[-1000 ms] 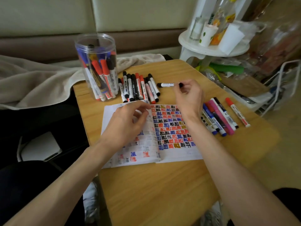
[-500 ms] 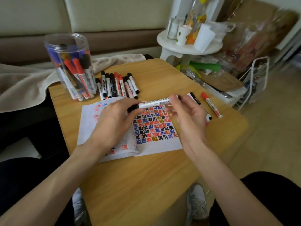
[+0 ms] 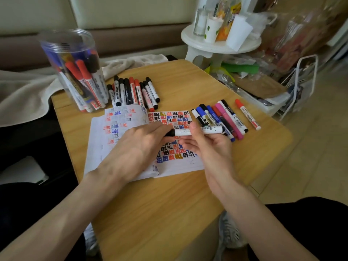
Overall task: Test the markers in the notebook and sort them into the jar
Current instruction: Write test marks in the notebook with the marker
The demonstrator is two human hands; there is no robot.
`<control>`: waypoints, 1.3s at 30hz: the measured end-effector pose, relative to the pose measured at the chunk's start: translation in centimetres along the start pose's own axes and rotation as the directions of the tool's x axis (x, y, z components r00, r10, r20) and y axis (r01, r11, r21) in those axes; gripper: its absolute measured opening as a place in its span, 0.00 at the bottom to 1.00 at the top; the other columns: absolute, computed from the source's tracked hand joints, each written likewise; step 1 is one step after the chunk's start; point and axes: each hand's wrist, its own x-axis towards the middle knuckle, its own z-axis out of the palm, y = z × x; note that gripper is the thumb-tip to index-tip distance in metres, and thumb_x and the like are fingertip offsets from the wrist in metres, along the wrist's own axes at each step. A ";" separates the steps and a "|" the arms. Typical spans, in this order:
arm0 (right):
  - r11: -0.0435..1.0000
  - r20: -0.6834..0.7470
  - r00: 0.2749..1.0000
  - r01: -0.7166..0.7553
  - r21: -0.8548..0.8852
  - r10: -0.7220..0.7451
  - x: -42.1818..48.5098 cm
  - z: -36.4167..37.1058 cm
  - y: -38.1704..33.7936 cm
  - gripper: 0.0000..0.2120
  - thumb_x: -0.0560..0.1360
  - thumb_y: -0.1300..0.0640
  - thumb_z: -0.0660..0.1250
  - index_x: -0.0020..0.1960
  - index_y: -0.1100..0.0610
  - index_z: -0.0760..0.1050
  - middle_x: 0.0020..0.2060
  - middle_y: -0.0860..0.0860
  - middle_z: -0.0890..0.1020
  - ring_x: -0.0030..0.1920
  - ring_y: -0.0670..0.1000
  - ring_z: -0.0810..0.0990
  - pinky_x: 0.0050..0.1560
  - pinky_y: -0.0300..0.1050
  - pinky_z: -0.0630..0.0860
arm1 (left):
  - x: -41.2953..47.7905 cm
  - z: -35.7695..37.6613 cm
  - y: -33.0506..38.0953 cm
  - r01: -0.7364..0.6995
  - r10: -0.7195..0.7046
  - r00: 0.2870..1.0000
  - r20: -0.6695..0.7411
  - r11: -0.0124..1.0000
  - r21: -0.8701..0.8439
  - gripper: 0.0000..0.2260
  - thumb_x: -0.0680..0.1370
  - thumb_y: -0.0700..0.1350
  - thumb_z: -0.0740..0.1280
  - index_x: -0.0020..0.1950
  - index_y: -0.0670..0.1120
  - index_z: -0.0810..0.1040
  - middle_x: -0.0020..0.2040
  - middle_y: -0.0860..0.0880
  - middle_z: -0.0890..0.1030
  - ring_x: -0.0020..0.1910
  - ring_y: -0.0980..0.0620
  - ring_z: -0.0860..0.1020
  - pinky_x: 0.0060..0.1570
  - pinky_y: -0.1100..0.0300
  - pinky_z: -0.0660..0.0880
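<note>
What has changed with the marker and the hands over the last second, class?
The right hand carried the black-capped marker from the table's far side to above the notebook; the left hand now grips its cap. Jar and marker rows unchanged.

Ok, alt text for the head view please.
Both hands, left and right, hold a capped black marker level over an open notebook on a wooden table; a jar holds more.
</note>
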 end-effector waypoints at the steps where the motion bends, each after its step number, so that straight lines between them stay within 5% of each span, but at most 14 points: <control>1: 1.000 -0.001 1.000 0.002 -0.002 -0.002 0.1 0.0 -0.1 0.15 0.77 0.51 0.73 0.54 0.64 0.85 0.44 0.58 0.88 0.47 0.55 0.89 0.51 0.44 0.85 | 0.0 0.1 0.0 -0.001 0.001 1.000 0.000 1.000 0.003 0.16 0.85 0.52 0.57 0.63 0.44 0.79 0.49 0.49 0.81 0.41 0.44 0.81 0.36 0.45 0.79; 5: 0.997 0.014 0.998 0.066 -0.031 -0.066 0.2 -0.3 -0.3 0.14 0.78 0.52 0.73 0.53 0.64 0.84 0.43 0.57 0.88 0.46 0.55 0.89 0.49 0.41 0.84 | -0.1 0.0 -0.1 0.028 -0.028 1.000 0.001 0.998 -0.056 0.17 0.87 0.53 0.56 0.60 0.44 0.79 0.47 0.49 0.81 0.38 0.45 0.80 0.35 0.47 0.78; 10: 0.988 0.033 0.987 0.154 0.016 -0.154 1.0 -2.3 -1.8 0.13 0.78 0.56 0.71 0.56 0.64 0.81 0.48 0.56 0.88 0.52 0.56 0.88 0.55 0.42 0.83 | -0.6 -1.2 -1.0 0.163 -0.160 0.987 0.032 0.944 -0.286 0.11 0.85 0.53 0.59 0.52 0.52 0.79 0.38 0.57 0.80 0.34 0.54 0.77 0.35 0.66 0.69; 15: 0.986 -0.090 0.983 0.165 0.035 -0.161 2.3 -5.9 -3.7 0.09 0.81 0.56 0.68 0.55 0.61 0.81 0.50 0.53 0.88 0.55 0.55 0.87 0.58 0.42 0.82 | -1.6 -3.3 -3.9 0.284 -0.294 0.955 0.035 0.879 -0.382 0.11 0.84 0.55 0.59 0.53 0.55 0.80 0.39 0.52 0.80 0.38 0.50 0.79 0.40 0.52 0.76; 19: 0.991 0.005 0.994 0.111 -0.070 -0.111 1.1 -3.9 -0.9 0.10 0.81 0.52 0.68 0.54 0.58 0.81 0.47 0.56 0.87 0.46 0.55 0.86 0.50 0.47 0.82 | -2.2 -2.3 -2.1 0.272 -0.262 0.962 0.080 0.890 -0.366 0.13 0.80 0.58 0.62 0.57 0.54 0.80 0.48 0.66 0.81 0.48 0.64 0.80 0.46 0.69 0.75; 22: 0.985 0.048 0.993 0.117 -0.126 -0.112 0.7 -2.4 0.0 0.12 0.82 0.50 0.68 0.56 0.58 0.81 0.48 0.56 0.87 0.42 0.56 0.86 0.43 0.48 0.81 | -2.5 -1.8 -2.1 0.206 -0.188 0.978 0.089 0.931 -0.302 0.13 0.81 0.56 0.63 0.58 0.52 0.81 0.48 0.64 0.80 0.49 0.60 0.78 0.47 0.67 0.73; 29: 0.997 0.076 0.997 0.038 -0.068 -0.033 0.4 -2.2 0.5 0.15 0.80 0.53 0.70 0.62 0.62 0.80 0.52 0.54 0.88 0.55 0.55 0.87 0.60 0.48 0.82 | -3.2 -1.3 -3.6 0.230 -0.205 0.971 0.123 0.940 -0.254 0.12 0.82 0.57 0.63 0.57 0.53 0.81 0.50 0.60 0.81 0.52 0.55 0.77 0.50 0.51 0.76; 33: 0.998 0.109 0.994 0.032 -0.054 -0.026 0.4 -2.5 0.6 0.13 0.77 0.62 0.74 0.61 0.60 0.81 0.54 0.54 0.88 0.57 0.54 0.87 0.59 0.44 0.82 | -3.3 -1.5 -3.8 0.239 -0.205 0.967 0.152 0.934 -0.266 0.13 0.82 0.58 0.62 0.59 0.53 0.81 0.52 0.60 0.81 0.53 0.56 0.77 0.51 0.55 0.75; 39: 0.997 0.011 0.998 0.068 -0.024 -0.067 0.8 -2.6 -0.1 0.09 0.79 0.53 0.72 0.54 0.58 0.85 0.44 0.54 0.86 0.45 0.52 0.84 0.52 0.46 0.81 | -3.3 -1.7 -3.6 0.248 -0.210 0.964 0.163 0.929 -0.276 0.14 0.82 0.57 0.63 0.59 0.52 0.82 0.52 0.60 0.81 0.50 0.61 0.77 0.47 0.64 0.73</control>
